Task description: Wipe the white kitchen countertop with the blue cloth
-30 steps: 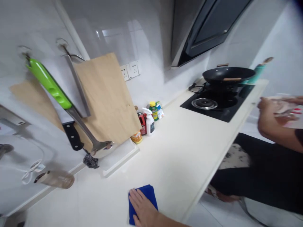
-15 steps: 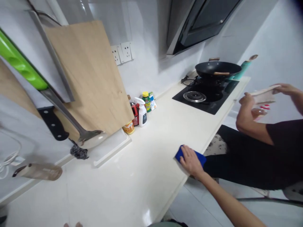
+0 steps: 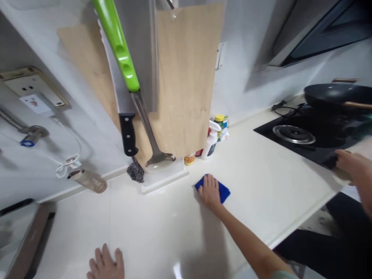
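My right hand (image 3: 209, 190) presses a folded blue cloth (image 3: 223, 192) against the white countertop (image 3: 162, 228), its fingers lying over the cloth's left part. Just beyond it, by the wall, stand a white spray bottle (image 3: 210, 142), a yellow-capped green bottle (image 3: 219, 121) and an orange-labelled container (image 3: 190, 158). At the bottom of the view, my left hand (image 3: 107, 265) rests on the counter, fingers spread, with nothing in it. Its wrist is out of frame.
A wooden cutting board (image 3: 186, 77), a black-handled knife (image 3: 128, 133) and a green-handled utensil (image 3: 122, 50) hang close in front. A tan bottle (image 3: 90, 181) lies at left. Right, a wok (image 3: 334, 97) sits by a cooktop (image 3: 293, 134); another person's hand (image 3: 353, 166) reaches there.
My right hand has slid the blue cloth from the counter's front edge toward the wall. More of my left hand shows. The view has turned left, and the other person's hand is now over the cooktop's edge.
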The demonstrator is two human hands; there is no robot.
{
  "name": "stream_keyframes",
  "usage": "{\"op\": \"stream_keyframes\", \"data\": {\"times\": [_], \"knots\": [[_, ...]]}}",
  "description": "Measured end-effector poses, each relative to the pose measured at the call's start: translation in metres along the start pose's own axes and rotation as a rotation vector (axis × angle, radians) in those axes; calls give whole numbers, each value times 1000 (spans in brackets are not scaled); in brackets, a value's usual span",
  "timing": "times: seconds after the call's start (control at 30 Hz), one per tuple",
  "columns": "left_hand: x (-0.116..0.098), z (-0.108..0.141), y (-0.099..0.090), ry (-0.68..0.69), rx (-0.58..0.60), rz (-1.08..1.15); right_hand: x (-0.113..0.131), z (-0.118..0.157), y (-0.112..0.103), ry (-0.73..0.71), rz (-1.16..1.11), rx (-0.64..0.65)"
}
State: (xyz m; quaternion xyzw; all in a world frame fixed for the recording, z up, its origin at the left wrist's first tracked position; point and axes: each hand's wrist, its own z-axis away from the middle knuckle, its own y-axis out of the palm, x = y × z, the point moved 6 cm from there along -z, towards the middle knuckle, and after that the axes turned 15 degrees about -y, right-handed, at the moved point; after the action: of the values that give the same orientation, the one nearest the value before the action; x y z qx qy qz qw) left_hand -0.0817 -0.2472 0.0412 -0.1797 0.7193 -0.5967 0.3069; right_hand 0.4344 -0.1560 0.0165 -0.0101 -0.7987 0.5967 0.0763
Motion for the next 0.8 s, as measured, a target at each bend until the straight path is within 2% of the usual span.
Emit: {"op": "stream_keyframes", "data": {"times": [0.13, 0.23, 0.33, 0.4, 0.5, 0.63, 0.7, 0.8], "knots": [[5, 1, 0, -22, 2, -11, 127, -6, 10, -215, -91, 39], [8, 1, 1, -37, 1, -16, 209, 13, 6, -381, -192, 100], [10, 0, 1, -42, -5, -12, 264, 48, -6, -617, -376, 207], [13, -1, 2, -39, -26, 0, 279, 75, -21, -788, -506, 253], [15, -2, 3, -23, -56, 23, 270, 109, -41, -1013, -677, 293], [16, -5, 5, -20, -65, 46, 218, 132, -48, -1206, -770, 312], [16, -5, 5, -23, -61, 50, 183, 127, -47, -1242, -748, 278], [17, -5, 5, -25, -54, 58, 128, 99, -47, -1172, -652, 215]]}}
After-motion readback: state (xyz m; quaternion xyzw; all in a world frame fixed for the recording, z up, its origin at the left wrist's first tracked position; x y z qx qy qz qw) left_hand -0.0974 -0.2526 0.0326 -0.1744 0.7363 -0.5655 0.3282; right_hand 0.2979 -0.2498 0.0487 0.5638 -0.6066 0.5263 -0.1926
